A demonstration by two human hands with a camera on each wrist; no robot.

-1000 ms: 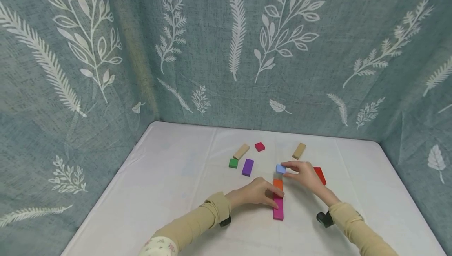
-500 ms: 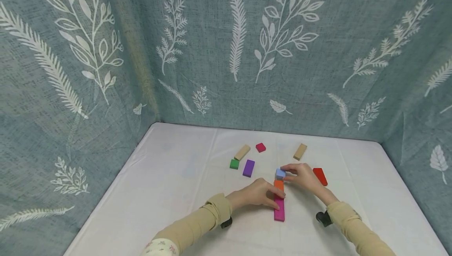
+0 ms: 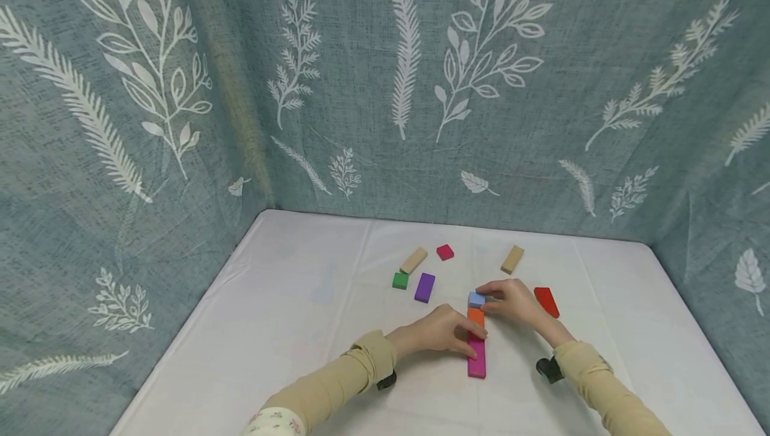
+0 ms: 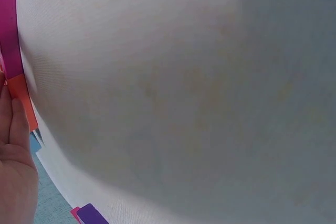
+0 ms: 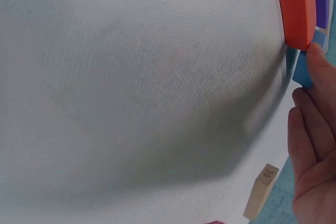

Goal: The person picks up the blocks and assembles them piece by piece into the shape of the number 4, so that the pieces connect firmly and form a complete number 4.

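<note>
A magenta block point(image 3: 476, 362) and an orange block point(image 3: 475, 316) lie end to end in a line on the white table. My left hand point(image 3: 442, 329) holds them where they meet, thumb on the magenta one and fingers reaching across. At the orange block's far end is a light blue block point(image 3: 476, 299), close against it; whether they touch is hard to tell. My right hand point(image 3: 516, 302) pinches this blue block from the right. In the right wrist view the thumb and fingers of my right hand point(image 5: 315, 129) are at the blue block point(image 5: 303, 71), just past the orange block point(image 5: 296, 14).
Beyond the hands lie a purple block point(image 3: 424, 287), a green block point(image 3: 400, 281), a pale wooden block point(image 3: 414, 261), a crimson block point(image 3: 445, 252) and another wooden block point(image 3: 512, 259). A red block point(image 3: 546, 301) is right of my right hand. Patterned curtain point(image 3: 385, 88) surrounds the table.
My right hand has brought the light blue block nearer, closing the gap to the orange block's far end. The left hand has stayed in place on the orange and magenta blocks.
</note>
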